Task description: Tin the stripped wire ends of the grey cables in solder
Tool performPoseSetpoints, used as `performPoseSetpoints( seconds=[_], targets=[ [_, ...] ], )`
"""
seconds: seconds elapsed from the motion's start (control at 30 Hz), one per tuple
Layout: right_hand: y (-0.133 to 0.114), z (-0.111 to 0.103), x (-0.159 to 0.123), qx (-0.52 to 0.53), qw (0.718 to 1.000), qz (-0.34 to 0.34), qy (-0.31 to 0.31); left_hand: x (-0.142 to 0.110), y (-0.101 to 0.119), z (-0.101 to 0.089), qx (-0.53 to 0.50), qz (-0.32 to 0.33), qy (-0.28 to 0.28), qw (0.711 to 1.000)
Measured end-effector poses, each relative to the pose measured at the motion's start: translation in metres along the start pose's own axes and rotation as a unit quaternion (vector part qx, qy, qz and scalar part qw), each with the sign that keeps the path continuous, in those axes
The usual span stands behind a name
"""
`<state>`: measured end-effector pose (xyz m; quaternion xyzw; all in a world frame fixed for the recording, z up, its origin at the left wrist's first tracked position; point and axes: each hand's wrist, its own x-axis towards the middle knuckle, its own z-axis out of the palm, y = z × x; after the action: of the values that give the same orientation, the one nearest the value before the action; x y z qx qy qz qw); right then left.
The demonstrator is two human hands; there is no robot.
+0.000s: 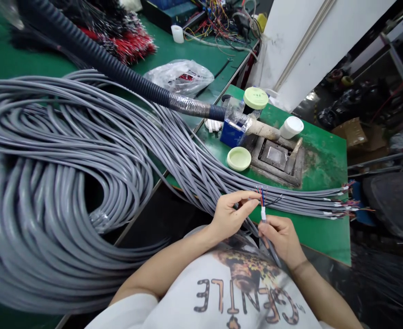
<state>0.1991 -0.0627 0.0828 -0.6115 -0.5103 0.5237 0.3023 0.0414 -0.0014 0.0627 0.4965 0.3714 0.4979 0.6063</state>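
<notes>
A grey cable (272,249) rises in front of my shirt, with my right hand (282,237) closed around it just below its stripped end. White wrap (263,213) covers the spot where the sheath stops, and thin colored wires (262,197), red and blue among them, fan out above it. From the left, my left hand (233,211) pinches at those wires with thumb and forefinger. Behind my hands, a row of grey cables (300,194) lies across the green table, their white-wrapped, stripped ends (345,203) near its right edge.
Big coils of grey cable (60,192) fill the left side. A black corrugated hose (119,68) reaches over to a solder-pot-like block (275,157) with a metal square. Around it stand a green lid (238,158), a green-topped jar (256,98) and a white container (291,127).
</notes>
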Motion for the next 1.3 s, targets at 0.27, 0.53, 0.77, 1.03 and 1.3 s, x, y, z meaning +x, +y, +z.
performPoseSetpoints(
  seconds=[0.27, 0.53, 0.77, 1.03, 1.3],
  targets=[
    [-0.002, -0.001, 0.0, -0.024, 1.0, -0.008, -0.003, 0.003, -0.004, 0.0, -0.041, -0.053, 0.018, 0.998],
    [0.0, 0.0, 0.001, -0.041, 0.999, -0.019, -0.006, 0.008, -0.005, 0.003, -0.077, -0.086, 0.016, 0.993],
    [0.007, -0.001, 0.002, 0.004, 1.0, 0.0, -0.009, 0.011, 0.002, 0.007, -0.09, -0.101, 0.035, 0.99],
    [-0.011, 0.004, 0.025, 0.383, 0.92, 0.044, -0.076, -0.002, -0.01, 0.008, 0.046, 0.072, 0.046, 0.995],
    [-0.025, 0.006, 0.047, 0.3, 0.954, -0.017, 0.011, 0.004, -0.015, 0.006, 0.011, 0.088, 0.07, 0.994]
  ],
)
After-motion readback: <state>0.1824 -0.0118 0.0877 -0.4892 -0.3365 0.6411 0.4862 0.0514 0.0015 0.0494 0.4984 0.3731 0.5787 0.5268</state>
